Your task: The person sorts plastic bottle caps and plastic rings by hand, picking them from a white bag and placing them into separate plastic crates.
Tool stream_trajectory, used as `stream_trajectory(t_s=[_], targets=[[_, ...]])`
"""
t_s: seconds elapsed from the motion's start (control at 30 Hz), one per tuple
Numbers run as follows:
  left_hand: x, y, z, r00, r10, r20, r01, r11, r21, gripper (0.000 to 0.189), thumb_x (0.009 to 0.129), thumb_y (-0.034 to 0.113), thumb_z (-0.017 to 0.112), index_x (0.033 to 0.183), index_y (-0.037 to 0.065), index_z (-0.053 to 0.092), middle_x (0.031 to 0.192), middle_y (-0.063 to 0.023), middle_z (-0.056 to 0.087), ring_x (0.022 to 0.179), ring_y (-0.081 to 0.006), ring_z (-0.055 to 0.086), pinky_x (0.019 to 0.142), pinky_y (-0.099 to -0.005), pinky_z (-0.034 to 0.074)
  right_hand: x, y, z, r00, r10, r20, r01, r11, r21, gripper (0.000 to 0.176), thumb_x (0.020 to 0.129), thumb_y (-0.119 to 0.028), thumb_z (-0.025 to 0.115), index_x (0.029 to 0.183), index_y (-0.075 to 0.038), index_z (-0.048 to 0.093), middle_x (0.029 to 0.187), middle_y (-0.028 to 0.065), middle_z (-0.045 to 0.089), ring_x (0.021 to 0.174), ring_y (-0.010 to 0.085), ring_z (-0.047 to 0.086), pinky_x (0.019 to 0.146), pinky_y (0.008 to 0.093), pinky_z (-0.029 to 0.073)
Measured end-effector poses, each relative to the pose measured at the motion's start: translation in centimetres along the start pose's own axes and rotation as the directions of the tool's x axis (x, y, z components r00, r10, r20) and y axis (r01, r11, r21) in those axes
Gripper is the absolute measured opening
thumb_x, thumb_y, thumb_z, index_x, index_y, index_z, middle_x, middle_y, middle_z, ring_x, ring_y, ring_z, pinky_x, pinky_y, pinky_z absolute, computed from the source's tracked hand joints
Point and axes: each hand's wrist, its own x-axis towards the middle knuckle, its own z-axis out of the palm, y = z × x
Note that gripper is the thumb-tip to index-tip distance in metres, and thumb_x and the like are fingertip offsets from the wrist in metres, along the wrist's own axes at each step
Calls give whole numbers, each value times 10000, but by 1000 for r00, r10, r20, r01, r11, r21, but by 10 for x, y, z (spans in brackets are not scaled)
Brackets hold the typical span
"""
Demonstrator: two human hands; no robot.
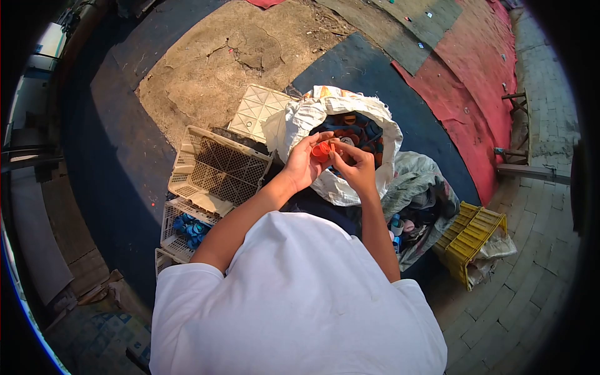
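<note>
Over the mouth of a white woven sack point(284, 128), both hands come together at a red round plastic cap point(320, 152). My left hand point(302, 166) is curled round the cap, which lies against its fingers. With thumb and fingers pinched, my right hand point(357, 167) touches the cap's right side; whether it grips a second small piece I cannot make out. Inside the sack lie several round pieces point(350, 131) in orange, dark blue and white, partly hidden by the hands.
A beige plastic crate point(187, 159) stands open at the left, with another crate point(169, 222) holding blue pieces point(190, 230) below it. A greyish sack point(419, 165) with mixed items and a yellow crate point(469, 234) are on the right. Behind lies a flat beige crate point(259, 109).
</note>
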Motion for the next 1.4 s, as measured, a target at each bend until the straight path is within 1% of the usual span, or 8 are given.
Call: stream_trajectory(t_s=[0.1, 0.3, 0.4, 0.5, 0.63, 0.67, 0.9, 1.4], targets=[[-2, 4, 1, 1000, -2, 21, 3, 999, -45, 389, 1066, 325, 395, 1259, 54, 597, 1201, -101, 667, 1110, -222, 664, 997, -404, 545, 3, 11, 4, 997, 70, 21, -72, 977, 200, 353, 880, -100, 730, 1225, -24, 731, 750, 20, 713, 660, 17, 597, 611, 197, 474], [-6, 8, 4, 1000, -25, -11, 24, 994, -106, 419, 1058, 334, 395, 1298, 42, 576, 1239, -133, 667, 1162, -264, 657, 1046, -446, 525, 9, -4, -4, 994, 35, 107, -35, 999, -2, 356, 933, -183, 726, 1253, -28, 715, 767, -26, 672, 642, 9, 528, 580, 193, 417], [-2, 7, -2, 999, -27, 47, 34, 988, -152, 436, 1055, 324, 419, 1323, 13, 562, 1284, -173, 652, 1219, -334, 626, 1073, -460, 508, 8, -4, -2, 988, 152, -21, -132, 910, 392, 325, 979, -247, 689, 1212, -24, 728, 753, -39, 649, 646, 16, 506, 567, 194, 382], [-3, 8, -3, 998, -2, 65, 12, 990, -142, 446, 1051, 320, 425, 1337, 2, 551, 1303, -188, 641, 1236, -367, 612, 1097, -475, 489, 10, 20, -18, 974, 214, -79, -156, 877, 455, 309, 1026, -266, 629, 1172, -15, 734, 741, -56, 618, 659, 21, 507, 563, 192, 376], [-5, 12, -6, 997, 5, 83, 8, 987, -162, 445, 1043, 310, 445, 1344, -4, 539, 1385, -205, 582, 1282, -381, 574, 1106, -476, 481, 7, 81, -27, 952, 280, -125, -306, 895, -326, 264, 900, -302, 721, 1030, -78, 776, 715, 83, 696, 600, 185, 633, 581, 330, 488], [-4, 12, -7, 997, 1, 77, 12, 987, -161, 451, 1039, 313, 453, 1350, -3, 533, 1413, -204, 560, 1300, -380, 559, 1107, -475, 481, 0, 95, -28, 982, 177, -62, -184, 848, -496, 239, 818, -298, 746, 983, -132, 791, 790, 152, 723, 712, 308, 711, 669, 418, 552], [-5, 8, -5, 997, -5, 79, 16, 991, -134, 448, 1033, 313, 465, 1337, -10, 529, 1388, -215, 574, 1290, -384, 566, 1108, -476, 482, -7, 107, -5, 932, 363, -10, -257, 639, -725, 208, 763, -310, 773, 918, -177, 810, 818, 136, 748, 802, 328, 739, 733, 442, 594], [-11, 10, -12, 997, 32, 64, -22, 988, -152, 449, 1034, 306, 439, 1330, -20, 525, 1371, -216, 580, 1273, -381, 572, 1098, -473, 482, 4, 107, 19, 946, 322, 26, -147, 500, -854, 191, 765, -246, 754, 839, -70, 764, 838, 171, 749, 780, 340, 749, 694, 439, 607]])
